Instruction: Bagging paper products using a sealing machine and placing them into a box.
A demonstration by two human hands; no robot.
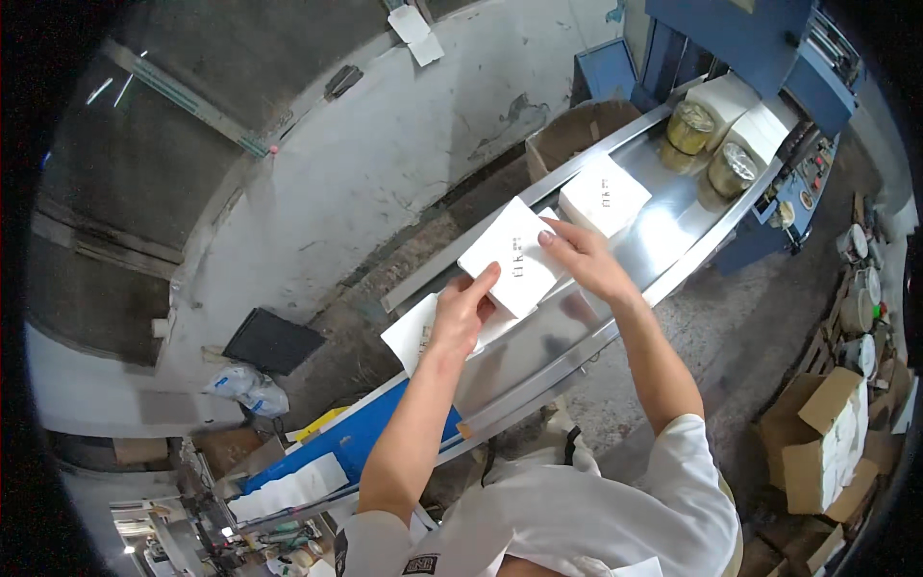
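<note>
Jointly, my left hand [463,313] and right hand [585,260] clamp a printed white block [508,252]; a second one [604,195] sits just beyond my right.

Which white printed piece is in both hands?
The middle piece, gripped by the left hand and right hand. The piece nearer the blue machine lies ungripped on the metal surface; the lower-left piece is partly hidden by the left hand.
</note>
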